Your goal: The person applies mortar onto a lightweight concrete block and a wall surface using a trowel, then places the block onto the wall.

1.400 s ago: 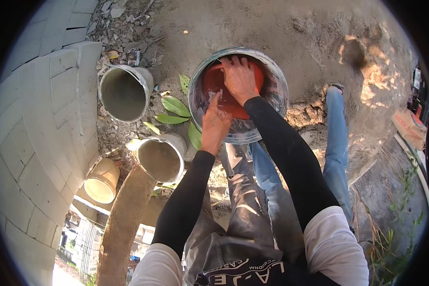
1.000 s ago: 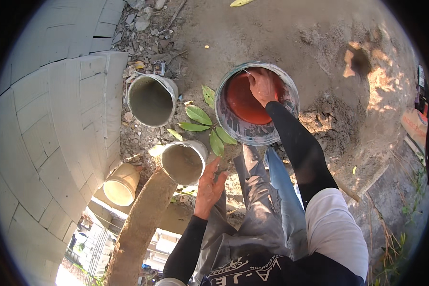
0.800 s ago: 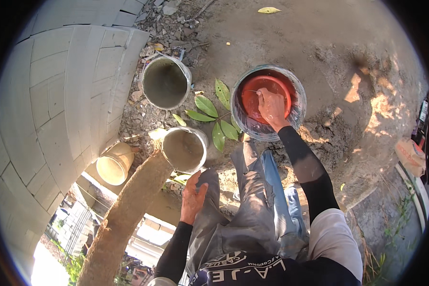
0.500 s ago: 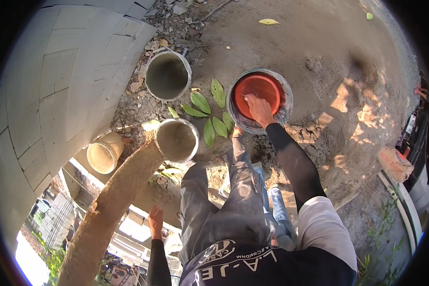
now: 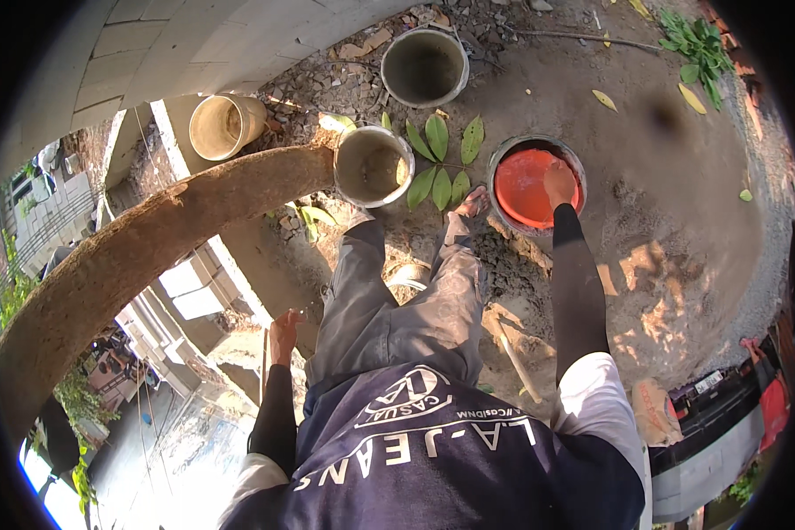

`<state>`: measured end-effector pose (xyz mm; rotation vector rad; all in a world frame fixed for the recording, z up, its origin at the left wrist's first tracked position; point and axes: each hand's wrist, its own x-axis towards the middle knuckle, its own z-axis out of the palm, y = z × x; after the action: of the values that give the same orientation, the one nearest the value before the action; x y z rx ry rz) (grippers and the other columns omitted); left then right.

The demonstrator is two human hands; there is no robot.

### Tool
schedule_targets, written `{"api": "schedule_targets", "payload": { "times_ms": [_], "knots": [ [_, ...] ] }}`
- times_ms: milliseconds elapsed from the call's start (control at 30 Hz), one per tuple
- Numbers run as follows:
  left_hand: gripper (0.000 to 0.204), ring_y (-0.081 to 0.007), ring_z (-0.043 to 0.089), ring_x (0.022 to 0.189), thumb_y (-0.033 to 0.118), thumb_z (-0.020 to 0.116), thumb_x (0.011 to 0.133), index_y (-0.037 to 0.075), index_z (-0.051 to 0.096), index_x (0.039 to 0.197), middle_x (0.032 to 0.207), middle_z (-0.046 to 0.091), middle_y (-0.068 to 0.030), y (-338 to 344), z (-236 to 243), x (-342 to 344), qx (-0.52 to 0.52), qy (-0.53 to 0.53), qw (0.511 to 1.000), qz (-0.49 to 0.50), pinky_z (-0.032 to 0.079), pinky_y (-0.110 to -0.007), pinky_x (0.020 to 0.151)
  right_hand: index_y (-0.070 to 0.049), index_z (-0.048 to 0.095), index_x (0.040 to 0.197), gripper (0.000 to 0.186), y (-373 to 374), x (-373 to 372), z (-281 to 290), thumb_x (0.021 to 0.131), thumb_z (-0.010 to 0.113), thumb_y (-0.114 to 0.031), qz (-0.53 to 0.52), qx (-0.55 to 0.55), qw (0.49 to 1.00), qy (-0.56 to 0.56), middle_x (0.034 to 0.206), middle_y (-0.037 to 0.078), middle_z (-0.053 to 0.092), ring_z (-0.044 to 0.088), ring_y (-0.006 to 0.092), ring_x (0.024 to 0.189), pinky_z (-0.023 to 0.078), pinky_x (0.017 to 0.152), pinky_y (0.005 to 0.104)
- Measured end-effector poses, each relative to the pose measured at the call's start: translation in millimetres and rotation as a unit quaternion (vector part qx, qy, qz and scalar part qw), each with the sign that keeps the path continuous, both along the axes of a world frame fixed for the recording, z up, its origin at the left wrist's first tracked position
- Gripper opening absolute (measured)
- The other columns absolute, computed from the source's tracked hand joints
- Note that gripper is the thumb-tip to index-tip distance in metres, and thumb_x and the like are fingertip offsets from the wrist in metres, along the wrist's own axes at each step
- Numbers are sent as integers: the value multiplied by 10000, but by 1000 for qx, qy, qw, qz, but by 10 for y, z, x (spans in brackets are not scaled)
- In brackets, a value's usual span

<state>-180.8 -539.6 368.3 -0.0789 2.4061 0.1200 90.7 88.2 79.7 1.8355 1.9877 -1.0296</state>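
The right hand [image 5: 558,185] rested in the round orange plastic basin [image 5: 526,190] inside a grey metal bucket [image 5: 503,157] on the dirt ground [image 5: 680,230], fingers curled together. The left hand [image 5: 284,334] hung back, finger state unclear.

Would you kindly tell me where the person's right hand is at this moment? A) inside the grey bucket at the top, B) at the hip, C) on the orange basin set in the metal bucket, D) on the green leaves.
C: the right hand rests on the orange basin inside the metal bucket.
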Motion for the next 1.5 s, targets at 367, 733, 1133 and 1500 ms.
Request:
{"api": "schedule_targets", "payload": {
  "times_ms": [367, 733, 1133, 1500],
  "knots": [
    [937, -351, 461, 1353, 301, 774, 842, 98, 232, 1579, 1636, 57, -218, 183, -169, 58, 89, -34, 995, 42, 499, -393, 1013, -57, 595, 1292, 441, 172, 367, 511, 1032, 367, -330, -100, 37, 992, -61, 1219, 227, 655, 617, 413, 1146, 515, 917, 501],
    [705, -290, 529, 1321, 367, 693, 920, 68, 425, 1500, 1499, 492, -134, -512, -83, -211, 176, -146, 941, 250, 466, -413, 1003, -113, 605, 1260, 384, -437, 371, 1282, 1059, 329, -290, -339, -39, 932, 124, 1179, 125, 658, 637, 233, 685, 521, 543, 355],
    [326, -243, 705, 644, 281, 619, 831, -23, 724, 780, 671, 691, -149, -181, 551, 475, 156, 171, 887, 399, 545, -389, 640, -99, 601, 925, 206, -323, 615, 604, 946, 544, -296, -279, -256, 924, 58, 731, 42, 564, 491, 176, 564, 432, 487, 322],
    [219, -441, 648, 681, 205, 612, 773, -2, 671, 729, 693, 628, -253, 600, 845, 1003, 31, 337, 916, 215, 533, -499, 629, -157, 537, 800, 375, 127, 544, 687, 953, 520, -498, -141, -383, 913, 13, 728, -8, 506, 468, 166, 566, 415, 477, 294]
  ]
}}
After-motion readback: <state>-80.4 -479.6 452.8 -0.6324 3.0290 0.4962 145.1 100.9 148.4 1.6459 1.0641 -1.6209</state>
